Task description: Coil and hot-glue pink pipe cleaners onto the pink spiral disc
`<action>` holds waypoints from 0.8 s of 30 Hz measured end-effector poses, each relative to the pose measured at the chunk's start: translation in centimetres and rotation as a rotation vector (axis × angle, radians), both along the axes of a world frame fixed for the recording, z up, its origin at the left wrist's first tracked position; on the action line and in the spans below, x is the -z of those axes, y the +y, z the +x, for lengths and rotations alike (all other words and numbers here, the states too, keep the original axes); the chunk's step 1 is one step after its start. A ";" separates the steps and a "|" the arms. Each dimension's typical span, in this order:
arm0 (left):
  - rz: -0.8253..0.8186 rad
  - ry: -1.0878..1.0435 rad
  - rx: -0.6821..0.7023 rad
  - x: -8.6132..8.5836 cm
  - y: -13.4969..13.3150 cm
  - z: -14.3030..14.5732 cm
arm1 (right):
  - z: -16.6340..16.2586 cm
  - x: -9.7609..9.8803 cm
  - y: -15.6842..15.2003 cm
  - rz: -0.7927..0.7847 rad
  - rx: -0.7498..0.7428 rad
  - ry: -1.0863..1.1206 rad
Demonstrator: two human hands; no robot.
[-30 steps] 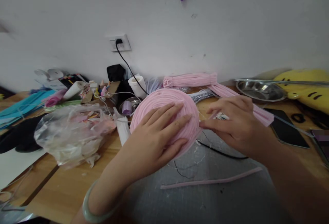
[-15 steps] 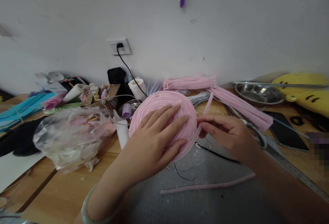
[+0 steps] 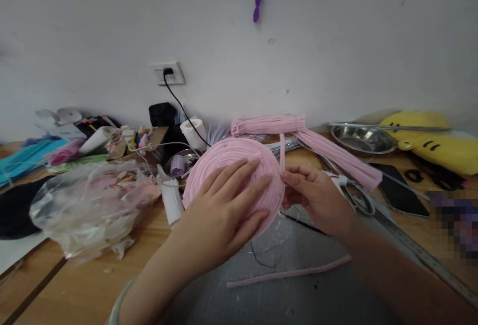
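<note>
A crumpled clear plastic bag [image 3: 93, 210] with pink scraps in it lies left of the pink coiled disc [image 3: 242, 152], on the wooden counter [image 3: 97, 285]. A white wrapped tube [image 3: 172, 200] lies just beside the disc, also to its left. The left hand [image 3: 224, 215] is laid over the disc, its fingers spread loosely across the coils, apparently steadying them rather than gripping. The disc itself sits in the middle, above the grey mat [image 3: 291, 307]; whether it touches the mat all round is hidden. A bundle of pink stems [image 3: 267, 125] lies beyond the disc, by the wall. At the disc's right edge a single pink stem [image 3: 282, 150] stands upright, pinched between the thumb and fingers of the right hand [image 3: 321, 198]. A loose pink strip [image 3: 287, 276] rests on the mat, nearer the wearer than the disc. Scissors [image 3: 362, 203] lie right of the disc, partly behind the right hand.

The step in hand looks like setting the stem against the disc's outer coil. The next move seems to call for a fine pinch close to that edge, with light, even pressure from the left palm.
</note>
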State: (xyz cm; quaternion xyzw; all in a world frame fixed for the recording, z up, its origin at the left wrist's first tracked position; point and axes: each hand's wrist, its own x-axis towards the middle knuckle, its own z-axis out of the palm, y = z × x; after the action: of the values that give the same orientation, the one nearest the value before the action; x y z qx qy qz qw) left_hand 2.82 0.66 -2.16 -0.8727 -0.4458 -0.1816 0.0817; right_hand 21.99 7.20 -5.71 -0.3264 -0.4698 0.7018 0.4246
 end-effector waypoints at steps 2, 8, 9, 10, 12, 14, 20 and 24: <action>-0.008 0.004 0.013 0.0 0.0 0.0 | 0.1 0.0 0.1 -0.022 -0.048 0.005; -0.024 0.006 0.038 -0.3 -0.2 -0.1 | 0.2 -0.2 0.1 -0.094 -0.122 0.030; -0.027 0.003 0.044 -0.3 -0.2 -0.2 | 0.2 -0.2 0.1 -0.097 -0.133 0.031; -0.029 0.001 0.050 -0.3 -0.2 -0.2 | 0.2 -0.3 0.1 -0.096 -0.141 0.033; -0.026 -0.001 0.062 -0.5 -0.4 -0.3 | 0.1 -0.4 0.1 -0.085 -0.149 0.039; -0.015 -0.001 0.071 -0.7 -0.6 -0.6 | 0.0 -0.6 -0.1 -0.075 -0.157 0.033; 0.018 0.061 0.073 -1.7 -1.8 -1.7 | -1.3 -1.7 -0.8 -0.033 -0.299 0.025; 0.058 0.043 0.054 -2.0 -2.0 -1.9 | -2.3 -2.3 -1.0 -0.003 -0.348 0.048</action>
State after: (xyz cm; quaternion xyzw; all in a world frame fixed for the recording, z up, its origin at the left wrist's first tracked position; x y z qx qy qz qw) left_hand 0.89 -1.31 -0.12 -0.8853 -0.4148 -0.1781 0.1117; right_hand 19.74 6.20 -3.38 -0.2239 -0.5076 0.7731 0.3073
